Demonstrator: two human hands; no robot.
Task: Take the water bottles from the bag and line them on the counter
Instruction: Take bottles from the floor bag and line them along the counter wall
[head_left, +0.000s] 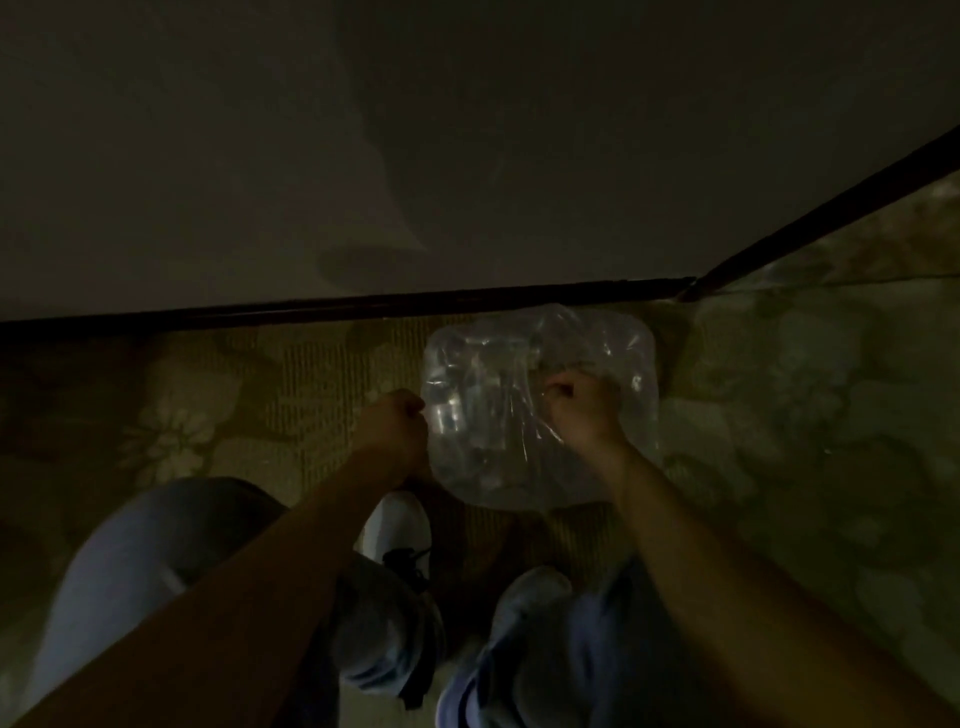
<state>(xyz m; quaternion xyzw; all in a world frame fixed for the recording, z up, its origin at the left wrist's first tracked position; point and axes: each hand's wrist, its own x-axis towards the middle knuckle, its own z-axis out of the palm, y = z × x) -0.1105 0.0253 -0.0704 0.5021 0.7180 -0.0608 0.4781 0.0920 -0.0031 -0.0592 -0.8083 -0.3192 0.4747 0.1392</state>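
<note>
While bag (540, 405) sits on carpet, left hand (395, 421), right hand (582, 402) grip it.

Bag (540, 410) on carpet (260, 395) before baseboard (363, 306); shoe (397, 525) near bag.

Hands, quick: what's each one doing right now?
Left hand: fingers curled, gripping the bag's left edge.
Right hand: fingers curled, pinching the bag's plastic near its top.
</note>
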